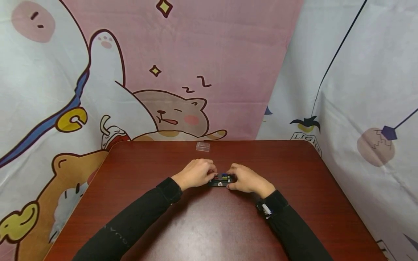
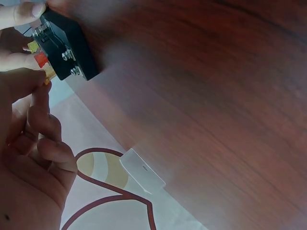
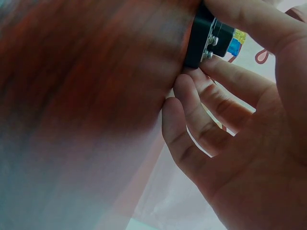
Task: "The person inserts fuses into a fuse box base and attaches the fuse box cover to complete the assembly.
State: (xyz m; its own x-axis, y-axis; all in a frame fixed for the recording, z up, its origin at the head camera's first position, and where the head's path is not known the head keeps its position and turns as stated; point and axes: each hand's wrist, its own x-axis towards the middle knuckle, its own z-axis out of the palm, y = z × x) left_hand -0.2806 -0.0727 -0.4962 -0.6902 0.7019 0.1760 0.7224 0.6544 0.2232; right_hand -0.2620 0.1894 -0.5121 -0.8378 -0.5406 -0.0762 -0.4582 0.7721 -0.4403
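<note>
A small black fuse block [image 1: 222, 179] with coloured fuses lies at the middle of the red-brown table [image 1: 209, 224], held between both hands. My left hand [image 1: 196, 174] is at its left end with curled fingers. In the left wrist view the left hand [image 2: 29, 143] pinches a small orange fuse [image 2: 46, 75] at the edge of the fuse block [image 2: 72, 48]. My right hand [image 1: 246, 180] grips the right end. In the right wrist view the right hand [image 3: 249, 134] has its thumb and fingers round the fuse block [image 3: 204, 40], beside a blue fuse [image 3: 233, 46].
A small clear plastic cover [image 1: 203, 146] lies near the table's far edge, behind the hands; it also shows as the clear plastic cover [image 2: 141, 170] in the left wrist view. Printed cartoon cloth hangs behind the table and to its right. Black sleeves cover both forearms.
</note>
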